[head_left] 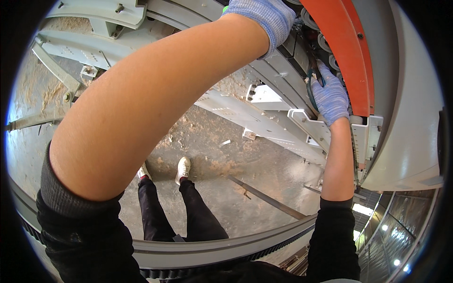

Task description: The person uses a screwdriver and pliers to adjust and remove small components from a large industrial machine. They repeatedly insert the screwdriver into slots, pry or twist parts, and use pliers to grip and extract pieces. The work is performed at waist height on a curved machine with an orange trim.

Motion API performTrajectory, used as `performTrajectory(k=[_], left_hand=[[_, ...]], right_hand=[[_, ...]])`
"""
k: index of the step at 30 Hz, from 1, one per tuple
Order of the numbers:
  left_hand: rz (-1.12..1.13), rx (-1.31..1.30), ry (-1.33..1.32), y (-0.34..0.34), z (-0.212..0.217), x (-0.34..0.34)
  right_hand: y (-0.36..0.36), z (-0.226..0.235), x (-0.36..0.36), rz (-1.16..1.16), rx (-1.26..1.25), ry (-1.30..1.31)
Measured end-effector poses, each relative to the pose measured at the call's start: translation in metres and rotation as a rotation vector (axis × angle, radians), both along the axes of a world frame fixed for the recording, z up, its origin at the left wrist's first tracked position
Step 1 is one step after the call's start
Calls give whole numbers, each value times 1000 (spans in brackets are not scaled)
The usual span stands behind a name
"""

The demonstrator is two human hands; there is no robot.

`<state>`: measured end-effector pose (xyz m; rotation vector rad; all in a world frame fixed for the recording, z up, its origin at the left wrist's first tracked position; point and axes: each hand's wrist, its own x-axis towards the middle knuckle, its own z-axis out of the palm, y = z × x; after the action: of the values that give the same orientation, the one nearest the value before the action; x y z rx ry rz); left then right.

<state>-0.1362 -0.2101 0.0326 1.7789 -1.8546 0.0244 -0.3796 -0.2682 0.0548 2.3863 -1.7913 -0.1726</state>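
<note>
My right hand [331, 95], in a pale blue knit glove, is closed around the dark blue-green looped handles of a pair of scissors [310, 90]. The blades reach up into the dark gap beside a row of grey rollers [323, 42], where fibre scraps cling. Higher up, at the picture's top edge, my left hand [264, 20] wears a matching glove. Its fingers are out of sight, so I cannot tell what they hold. A bit of bright green [225, 8] shows beside it. The rollers sit along a curved orange panel [347, 52].
White machine beams [278, 129] with bolted brackets run diagonally below my hands. A curved grey rail [188, 257] crosses in front of my body. On the dusty floor [212, 151] lie fluff and a metal bar [266, 198]. A large white casing [415, 127] rises at the right.
</note>
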Motion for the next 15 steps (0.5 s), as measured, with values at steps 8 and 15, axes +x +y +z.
performTrajectory(k=[8,15], left_hand=[[-12,-14,-60,1,-4,-1],[19,-37,-42,4,-7,-3]], right_hand=[[-2,-1,-5,77,-18,-16],[-8,-16,-17,77,12,-213]])
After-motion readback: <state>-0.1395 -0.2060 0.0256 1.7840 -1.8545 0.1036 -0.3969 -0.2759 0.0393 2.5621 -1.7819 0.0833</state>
